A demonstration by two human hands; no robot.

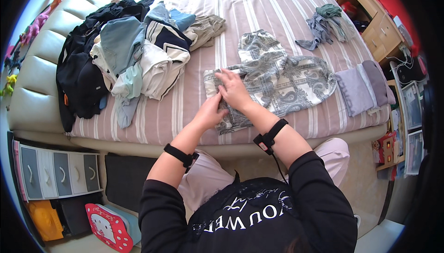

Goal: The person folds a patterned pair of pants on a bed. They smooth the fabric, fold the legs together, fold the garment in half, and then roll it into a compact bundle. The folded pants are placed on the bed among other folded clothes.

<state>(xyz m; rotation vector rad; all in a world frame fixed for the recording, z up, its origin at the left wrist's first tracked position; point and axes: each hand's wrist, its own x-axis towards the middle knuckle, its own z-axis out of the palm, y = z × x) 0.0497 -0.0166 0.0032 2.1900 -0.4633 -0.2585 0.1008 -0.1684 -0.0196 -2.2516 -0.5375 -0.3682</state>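
Observation:
A grey and white paisley-print garment (291,90) lies partly bunched on the bed in front of me. Gathered elastic shows at its far end, and its left part is flatter. On that left part rests my right hand (234,89), fingers spread and slightly blurred. My left hand (209,111) touches the garment's left edge, its thumb apart from the fingers. The fingertips of both hands meet or nearly meet. Neither hand visibly grips the cloth.
A heap of mixed clothes (121,48) covers the bed's left side by the padded headboard (38,76). Folded lilac garments (357,88) sit at the right edge, with a loose grey-green pile (324,25) beyond. The striped bedsheet (194,79) lies underneath. A drawer unit (59,171) stands lower left.

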